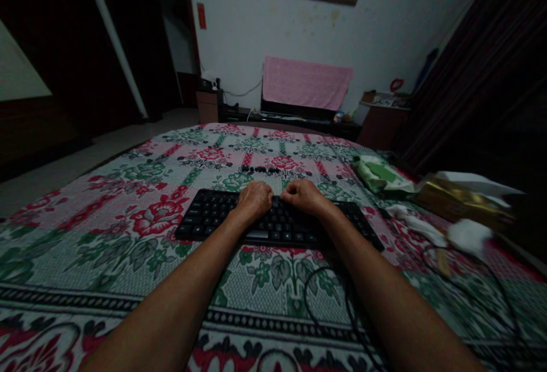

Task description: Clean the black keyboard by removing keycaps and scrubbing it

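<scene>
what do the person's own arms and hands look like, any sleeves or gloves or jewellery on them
The left hand and right hand are ungloved, with no ring or watch visible. Both forearms are bare, with no sleeves in view. Dim light hides finer markings.

Bare L forearm (183, 294) in from 7 o'clock, R forearm (380, 286) from 5 o'clock, L hand (254, 195) & R hand (304, 195) nr ctr, both curled, just apart.
</scene>
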The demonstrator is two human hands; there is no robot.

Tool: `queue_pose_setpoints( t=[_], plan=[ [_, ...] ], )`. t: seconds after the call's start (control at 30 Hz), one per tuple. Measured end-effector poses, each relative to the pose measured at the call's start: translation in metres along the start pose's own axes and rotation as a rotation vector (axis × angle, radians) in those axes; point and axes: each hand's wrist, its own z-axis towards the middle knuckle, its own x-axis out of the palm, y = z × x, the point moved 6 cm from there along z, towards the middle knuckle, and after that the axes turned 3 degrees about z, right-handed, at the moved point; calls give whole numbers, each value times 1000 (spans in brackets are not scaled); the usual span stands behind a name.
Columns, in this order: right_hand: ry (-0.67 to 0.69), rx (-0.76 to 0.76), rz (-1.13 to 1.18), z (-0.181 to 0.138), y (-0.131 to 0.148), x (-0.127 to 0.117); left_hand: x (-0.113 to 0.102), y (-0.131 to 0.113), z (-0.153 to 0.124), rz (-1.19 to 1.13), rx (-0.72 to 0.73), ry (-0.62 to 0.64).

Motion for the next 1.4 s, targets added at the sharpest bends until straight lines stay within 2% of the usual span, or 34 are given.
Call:
queue_pose_setpoints(
  t=[0.27, 0.5, 0.97, 1.17, 1.4],
  plan=[
    [149, 85, 208, 7, -11, 4, 1, 0, 0, 8, -26, 28],
    [194, 31, 254, 7, -11, 4, 1, 0, -1, 9, -3, -5],
    [376, 231, 348, 7, -14, 6, 4, 2, 2, -17, -27, 25],
    [361, 211, 396, 5, -15, 5, 2, 3, 1, -39, -25, 15],
    [422, 352, 393, 8, -18, 7, 5, 3, 3, -47, -21, 13]
  ],
)
